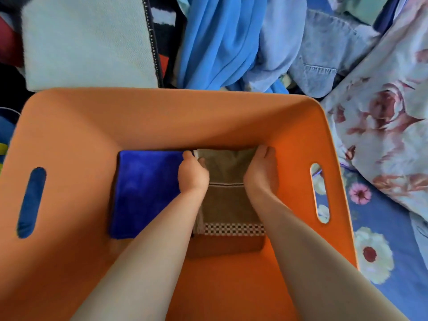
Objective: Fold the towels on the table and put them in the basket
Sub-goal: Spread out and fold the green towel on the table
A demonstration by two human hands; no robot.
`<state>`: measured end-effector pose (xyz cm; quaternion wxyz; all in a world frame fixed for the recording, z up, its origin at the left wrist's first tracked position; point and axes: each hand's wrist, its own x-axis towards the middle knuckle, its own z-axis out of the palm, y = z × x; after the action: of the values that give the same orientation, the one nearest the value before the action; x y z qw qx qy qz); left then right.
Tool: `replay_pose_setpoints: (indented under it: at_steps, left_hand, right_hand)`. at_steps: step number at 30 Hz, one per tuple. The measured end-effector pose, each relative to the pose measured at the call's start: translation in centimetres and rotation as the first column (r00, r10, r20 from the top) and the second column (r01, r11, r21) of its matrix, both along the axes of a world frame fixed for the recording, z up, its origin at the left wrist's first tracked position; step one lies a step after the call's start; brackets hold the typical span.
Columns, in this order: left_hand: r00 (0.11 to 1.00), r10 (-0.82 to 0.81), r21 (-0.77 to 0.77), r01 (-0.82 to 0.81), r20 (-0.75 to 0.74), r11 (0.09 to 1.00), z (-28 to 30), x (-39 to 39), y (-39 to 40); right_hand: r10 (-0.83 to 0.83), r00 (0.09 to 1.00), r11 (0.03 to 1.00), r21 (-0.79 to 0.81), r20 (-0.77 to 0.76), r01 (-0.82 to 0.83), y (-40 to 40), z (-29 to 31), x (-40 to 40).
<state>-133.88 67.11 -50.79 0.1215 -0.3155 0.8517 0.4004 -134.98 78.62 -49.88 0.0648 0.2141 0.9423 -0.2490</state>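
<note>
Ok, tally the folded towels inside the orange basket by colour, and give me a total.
Blue towel: 1
Brown towel, with a checkered border: 1
Total: 2, lying side by side on the bottom of the orange basket.

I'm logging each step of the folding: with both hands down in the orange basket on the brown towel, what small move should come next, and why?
Probably let go and lift both hands out. The folded brown towel with the checkered band already lies on the floor of the orange plastic basket, beside the folded blue towel. The left hand and right hand grip its far edge.
</note>
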Motion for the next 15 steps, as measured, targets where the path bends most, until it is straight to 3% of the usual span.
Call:
replay_pose_setpoints:
  at_steps: [2, 3, 4, 6, 8, 10, 15]
  left_hand:
    - [0.995, -0.033, -0.053, 0.028, -0.092, 0.998, -0.3, 0.2, 0.1]
    - [0.98, -0.086, -0.141, 0.061, -0.178, 0.988, -0.7, 0.5, 0.0]
    - [0.939, -0.21, -0.278, 0.133, -0.271, 0.951, -1.1, 0.9, -0.2]
    - [0.789, -0.518, -0.549, 0.287, -0.329, 0.785, -2.9, 1.6, -0.4]
    - [0.632, -0.74, -0.668, 0.451, -0.229, 0.592, -4.4, 2.6, -0.6]
    - [0.603, -0.798, -0.638, 0.608, -0.016, 0.472, -5.1, 3.1, -0.8]
    - [0.606, -0.77, -0.494, 0.741, 0.2, 0.455, -4.8, 2.7, -0.8]
  right_hand:
    - [0.079, 0.984, 0.994, 0.086, -0.162, -0.065, 0.2, -1.2, 1.1]
    - [0.187, 0.977, 0.981, 0.069, -0.1, -0.181, 0.0, -0.8, 2.0]
    - [0.362, 0.928, 0.926, 0.154, -0.092, -0.346, 0.3, -2.0, 2.7]
    - [0.477, 0.876, 0.858, 0.181, 0.066, -0.481, 0.9, -3.2, 3.5]
    - [0.502, 0.858, 0.838, 0.186, 0.105, -0.513, 1.0, -3.3, 3.7]
    - [0.525, 0.836, 0.817, 0.183, 0.157, -0.547, 1.5, -4.1, 3.5]
    - [0.51, 0.82, 0.817, 0.152, 0.259, -0.556, 1.4, -4.7, 2.9]
